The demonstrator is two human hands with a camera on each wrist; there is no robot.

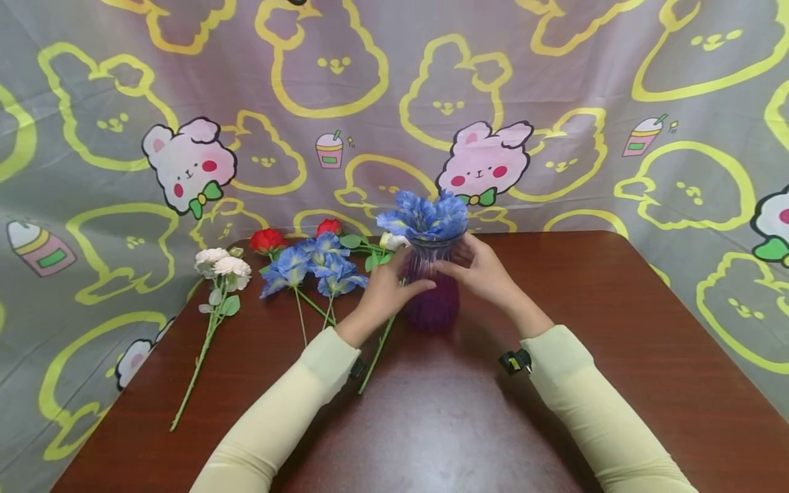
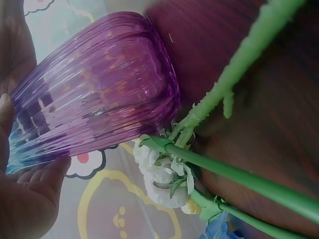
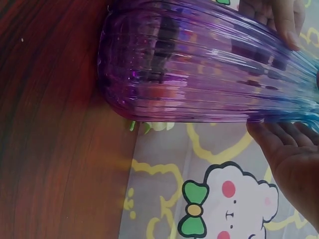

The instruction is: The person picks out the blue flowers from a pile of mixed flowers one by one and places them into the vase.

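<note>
A tall, ribbed, see-through purple vase (image 1: 431, 305) is held upright between both hands at the far middle of the dark reddish-brown wooden table (image 1: 678, 356); its base seems to be rested on the tabletop. Its left side is cupped by the left hand (image 1: 383, 291), its right side by the right hand (image 1: 488, 274). Both grips are parted only to the vase's width, with thumbs laid across the near face and fingers curved towards the far side; how firmly it is pressed cannot be told.

The step in hand is judged to be the steadying or setting of the vase with large, ruffled blue cloth-like blooms (image 1: 425, 213) already seated in its mouth. For the next move, even pressure from both sides and a level base would be called for, since the vase could be made top-heavy by the wide petals.

The vase wall is smooth and glossy, fluted lengthwise, and tinted bluish towards the neck; whether glass or plastic is used cannot be told. To the left, loose blue flowers with thin stems (image 1: 339, 277), round red flowers (image 1: 268, 240) and a many-headed pale pink spray (image 1: 231, 268) are laid out. Just beside the vase, a knobbly, plastic-looking green stem (image 2: 249, 55) is seen. Beyond the table, a creased grey cloth printed with cartoon rabbits (image 1: 394, 89) is hung.
</note>
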